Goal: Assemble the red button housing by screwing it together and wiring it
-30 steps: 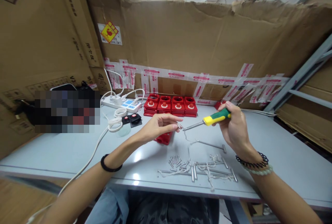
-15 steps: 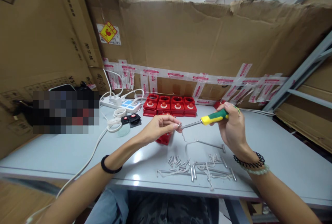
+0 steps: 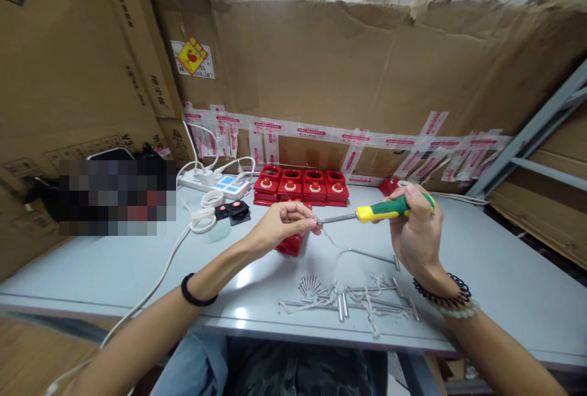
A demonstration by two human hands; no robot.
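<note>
Right fingers [image 3: 418, 201] grip a screwdriver [image 3: 384, 208] (green and yellow) pointed at the left fingers [image 3: 301, 225], which pinch a pale cord [image 3: 331, 241].

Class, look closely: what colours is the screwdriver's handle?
The handle is green and yellow, shown in the head view.

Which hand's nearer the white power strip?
Left. The left hand is to the right of the power strip and nearer the camera; the right hand, gripping the screwdriver, is much farther right.
</note>
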